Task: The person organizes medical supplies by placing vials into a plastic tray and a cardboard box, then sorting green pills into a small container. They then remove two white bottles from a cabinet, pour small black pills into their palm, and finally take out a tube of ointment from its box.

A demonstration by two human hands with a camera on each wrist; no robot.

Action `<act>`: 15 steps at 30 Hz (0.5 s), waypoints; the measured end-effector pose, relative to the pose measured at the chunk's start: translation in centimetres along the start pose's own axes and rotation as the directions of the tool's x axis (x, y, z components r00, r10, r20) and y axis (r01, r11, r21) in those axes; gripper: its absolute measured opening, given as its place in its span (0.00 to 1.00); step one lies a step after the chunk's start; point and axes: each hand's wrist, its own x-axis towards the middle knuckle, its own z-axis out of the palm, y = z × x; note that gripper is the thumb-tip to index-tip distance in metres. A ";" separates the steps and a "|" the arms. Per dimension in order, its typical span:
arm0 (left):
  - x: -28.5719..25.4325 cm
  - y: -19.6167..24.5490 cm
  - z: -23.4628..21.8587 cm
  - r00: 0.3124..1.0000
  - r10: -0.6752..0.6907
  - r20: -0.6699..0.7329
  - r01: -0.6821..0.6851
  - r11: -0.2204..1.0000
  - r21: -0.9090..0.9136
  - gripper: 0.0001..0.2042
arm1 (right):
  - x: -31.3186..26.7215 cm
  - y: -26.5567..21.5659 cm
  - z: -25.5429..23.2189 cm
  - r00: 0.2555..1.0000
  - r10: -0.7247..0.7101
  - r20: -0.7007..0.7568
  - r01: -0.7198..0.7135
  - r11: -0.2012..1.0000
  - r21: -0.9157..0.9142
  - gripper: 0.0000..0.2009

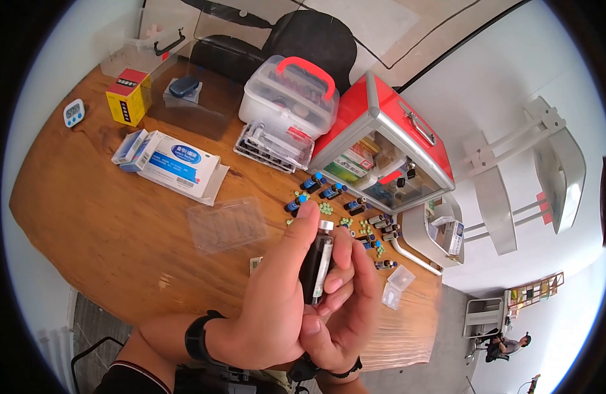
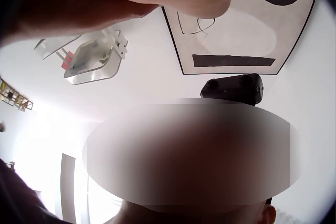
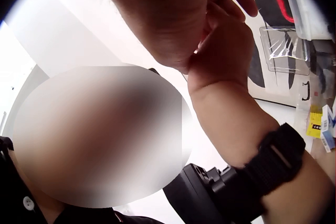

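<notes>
Head view shows a small dark bottle (image 1: pixel 311 270) held up between the two hands above the wooden table (image 1: pixel 138 243), its pale cap (image 1: pixel 326 225) uppermost and its body leaning slightly; the left hand (image 1: pixel 267 308) has its palm and raised thumb along one side, while the right hand (image 1: pixel 349 312) curls in from the other, so the grip is narrow and closed round the bottle; which of the bunched fingertips belong to which hand is hard to say, since they overlap, and neither wrist view shows the bottle. It looks like glass — stiff, smooth, light enough for one hand, and likely to chip or crack if dropped; bare glass may slide under damp fingers, whereas the pale label (image 1: pixel 322 270) should give a little more friction; the better hold is round the middle of the body, thumb opposite the fingers, firm rather than crushing, with the cap left free and the base backed by the lower fingers — a pinch at the narrow top would let the weight below swing. Beyond the hands, blue-capped vials (image 1: pixel 292 205) lie among green tablets (image 1: pixel 326 208); a clear plastic tray (image 1: pixel 227 224) lies to the left of them, with an opened white carton (image 1: pixel 178 164) farther back and a red case (image 1: pixel 408 125) behind the vials.
</notes>
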 end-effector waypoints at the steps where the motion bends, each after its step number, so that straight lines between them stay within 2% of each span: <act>1: -0.1 0.0 0.1 1.000 0.001 -0.004 -0.001 1.000 0.005 0.26 | 0.0 0.0 -0.1 0.999 -0.029 -0.021 0.029 1.000 0.011 0.40; 3: 0.0 0.0 0.0 0.999 -0.009 -0.032 0.011 0.999 0.046 0.25 | 0.0 -0.2 -0.9 0.999 -0.031 -0.006 0.031 0.996 -0.078 0.40; 5: 0.0 -0.3 0.0 0.998 -0.023 -0.061 0.028 0.996 0.087 0.24 | 0.1 0.3 -1.1 0.980 -0.199 -0.023 0.192 0.965 -0.176 0.40; 6: 0.0 -0.7 0.2 0.996 0.030 -0.081 -0.020 0.993 0.119 0.23 | 0.0 -0.1 -0.5 0.975 -0.185 -0.125 0.163 0.973 -0.163 0.37; 7: 0.0 -0.9 0.2 0.991 0.084 -0.100 -0.068 0.986 0.153 0.21 | -0.1 -0.1 -0.8 0.976 -0.181 -0.122 0.160 0.973 -0.167 0.37; 8: 0.1 -1.1 0.0 0.991 0.084 -0.101 -0.068 0.986 0.150 0.21 | -0.1 -0.2 -1.1 0.963 -0.242 -0.123 0.199 0.938 -0.284 0.36; 10: 0.3 -1.2 -0.5 0.995 0.102 0.018 -0.104 0.974 0.199 0.19 | 0.2 -0.5 -1.0 0.934 -0.322 -0.156 0.227 0.870 -0.437 0.32; 14: 0.4 -1.1 -0.2 0.998 0.066 0.024 -0.070 0.953 0.295 0.17 | 0.0 -0.3 -1.0 0.956 -0.247 -0.158 0.168 0.902 -0.397 0.28; 15: 0.5 -0.9 -0.3 0.996 0.031 0.084 -0.057 0.942 0.332 0.17 | 0.0 -0.5 -0.6 0.963 -0.159 -0.217 0.083 0.943 -0.321 0.25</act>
